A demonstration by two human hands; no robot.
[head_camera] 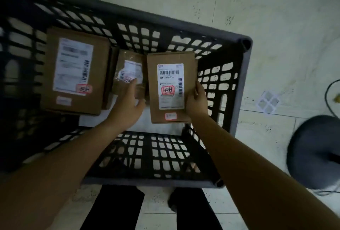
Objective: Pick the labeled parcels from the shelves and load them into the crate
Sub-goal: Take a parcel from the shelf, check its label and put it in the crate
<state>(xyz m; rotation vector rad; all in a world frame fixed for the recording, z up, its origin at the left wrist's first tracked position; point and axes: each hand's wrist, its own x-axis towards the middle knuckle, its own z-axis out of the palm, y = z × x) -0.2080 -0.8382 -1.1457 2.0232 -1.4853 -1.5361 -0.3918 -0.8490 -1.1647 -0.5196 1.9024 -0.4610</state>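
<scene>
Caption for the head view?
Left hand touches small taped brown parcel; right hand holds labeled cardboard box in black slatted crate.

Dim, greenish light leaves the left of the crate (243, 82) in deep shadow while the pale floor tiles (276, 27) read brighter; wide-angle bowing bends the edges, and the large parcel's label (72, 66) is softly blurred.

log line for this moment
loading | right hand grips right parcel | left hand touches middle parcel | large parcel in crate
</scene>
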